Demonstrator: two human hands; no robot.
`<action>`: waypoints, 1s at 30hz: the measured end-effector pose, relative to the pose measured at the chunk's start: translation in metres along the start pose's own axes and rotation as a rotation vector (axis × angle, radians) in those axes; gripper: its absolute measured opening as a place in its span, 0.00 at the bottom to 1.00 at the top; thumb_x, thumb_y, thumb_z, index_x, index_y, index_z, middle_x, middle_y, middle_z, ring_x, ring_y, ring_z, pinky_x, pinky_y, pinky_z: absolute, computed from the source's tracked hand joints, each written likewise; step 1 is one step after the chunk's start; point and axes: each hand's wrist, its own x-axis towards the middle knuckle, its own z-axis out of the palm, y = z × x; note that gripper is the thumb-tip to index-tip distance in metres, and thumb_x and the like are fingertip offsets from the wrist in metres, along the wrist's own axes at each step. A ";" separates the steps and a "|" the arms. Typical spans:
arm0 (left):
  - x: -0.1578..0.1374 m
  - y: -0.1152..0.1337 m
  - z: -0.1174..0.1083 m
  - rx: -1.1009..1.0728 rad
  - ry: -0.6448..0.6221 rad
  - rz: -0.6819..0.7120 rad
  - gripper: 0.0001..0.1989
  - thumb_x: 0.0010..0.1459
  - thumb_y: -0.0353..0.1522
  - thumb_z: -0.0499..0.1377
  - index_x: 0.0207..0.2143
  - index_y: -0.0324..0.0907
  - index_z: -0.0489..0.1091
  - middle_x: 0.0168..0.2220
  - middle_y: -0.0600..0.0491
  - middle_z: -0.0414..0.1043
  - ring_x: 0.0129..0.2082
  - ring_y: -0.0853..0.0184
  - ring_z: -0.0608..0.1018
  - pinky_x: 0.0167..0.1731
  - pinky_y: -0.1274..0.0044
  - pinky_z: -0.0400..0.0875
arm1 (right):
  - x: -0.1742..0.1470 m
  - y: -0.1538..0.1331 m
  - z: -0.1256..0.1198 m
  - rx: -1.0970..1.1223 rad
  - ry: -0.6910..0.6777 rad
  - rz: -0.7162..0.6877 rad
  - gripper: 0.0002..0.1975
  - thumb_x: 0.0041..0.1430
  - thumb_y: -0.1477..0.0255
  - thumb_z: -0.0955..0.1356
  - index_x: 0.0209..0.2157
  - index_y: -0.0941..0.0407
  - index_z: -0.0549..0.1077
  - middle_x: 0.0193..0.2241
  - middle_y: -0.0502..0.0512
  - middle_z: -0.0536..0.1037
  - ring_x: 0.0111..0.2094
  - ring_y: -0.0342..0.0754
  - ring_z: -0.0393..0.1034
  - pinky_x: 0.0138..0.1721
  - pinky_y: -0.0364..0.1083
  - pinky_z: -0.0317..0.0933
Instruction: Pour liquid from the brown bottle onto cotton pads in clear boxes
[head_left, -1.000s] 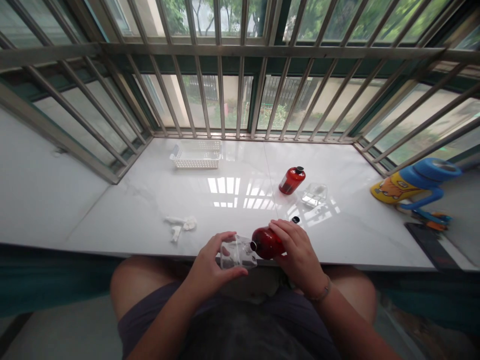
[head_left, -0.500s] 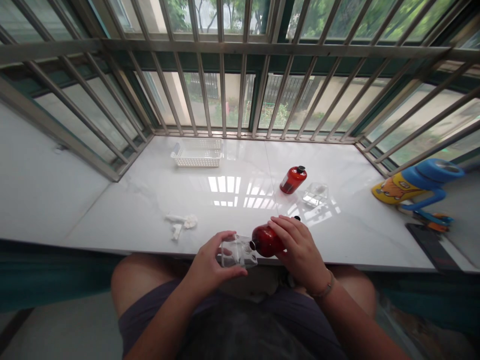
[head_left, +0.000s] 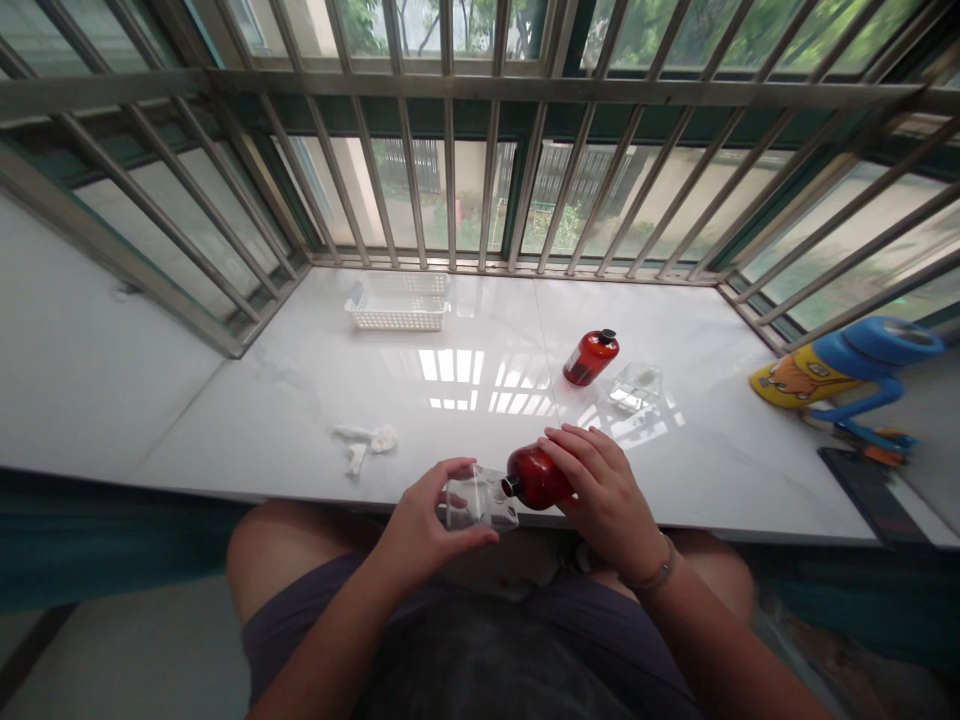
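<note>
My left hand (head_left: pixel 431 515) grips a clear plastic bottle (head_left: pixel 480 499) lying on its side, its neck pointing right. In my right hand (head_left: pixel 604 495) is a dark red bottle (head_left: pixel 536 477), also tipped on its side, with its uncapped black-rimmed mouth turned left toward the clear bottle's neck. The two mouths are very close; whether they touch I cannot tell. My fingers cover the red bottle's far end. Both hands are over the front edge of the white countertop (head_left: pixel 465 430).
Farther back stand a second red bottle (head_left: pixel 591 358) with a black top and a clear plastic container (head_left: pixel 636 387). Crumpled white tissue (head_left: pixel 367 442) lies at left, a white basket (head_left: pixel 397 303) by the barred window. At right are a blue-and-yellow flask (head_left: pixel 832 370) and a black phone (head_left: pixel 862 490).
Hardly anything differs. The whole view has shifted slightly, while both hands keep the same hold on the two bottles.
</note>
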 end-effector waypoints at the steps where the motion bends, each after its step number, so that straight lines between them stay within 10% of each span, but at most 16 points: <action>1: 0.000 0.000 0.000 -0.003 -0.002 0.000 0.44 0.44 0.44 0.81 0.62 0.48 0.71 0.61 0.44 0.75 0.43 0.59 0.82 0.48 0.61 0.82 | 0.000 0.000 0.000 -0.001 0.001 -0.001 0.34 0.68 0.79 0.70 0.72 0.48 0.65 0.64 0.61 0.78 0.65 0.63 0.70 0.67 0.70 0.62; 30: -0.001 0.002 -0.002 -0.017 -0.010 0.015 0.44 0.44 0.44 0.81 0.62 0.48 0.72 0.61 0.43 0.75 0.44 0.58 0.82 0.48 0.61 0.82 | -0.001 0.002 0.002 0.046 0.014 0.002 0.37 0.68 0.80 0.71 0.74 0.49 0.62 0.63 0.63 0.77 0.65 0.64 0.70 0.65 0.70 0.66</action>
